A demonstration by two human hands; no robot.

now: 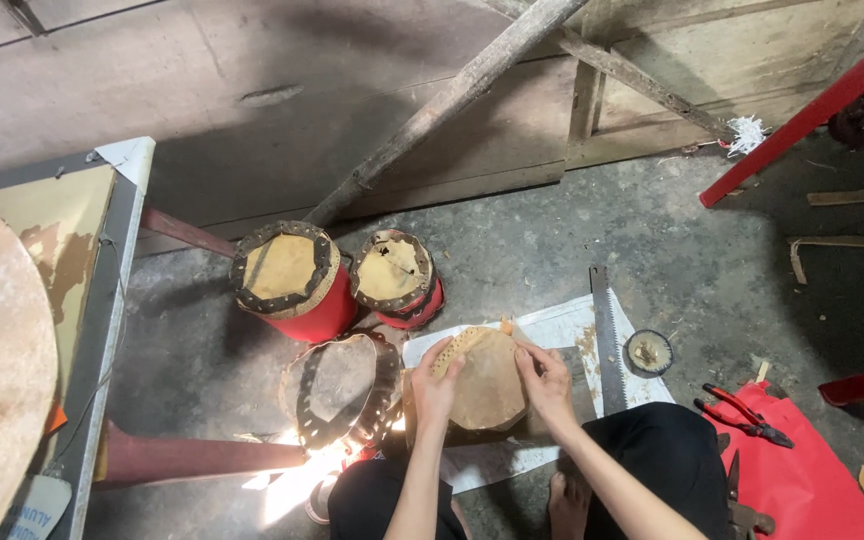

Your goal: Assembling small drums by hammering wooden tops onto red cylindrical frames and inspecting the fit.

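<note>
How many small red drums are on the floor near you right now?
3: one upright red drum at left, a second touching its right side, a third tipped beside the left hand. Others may be hidden.
</note>
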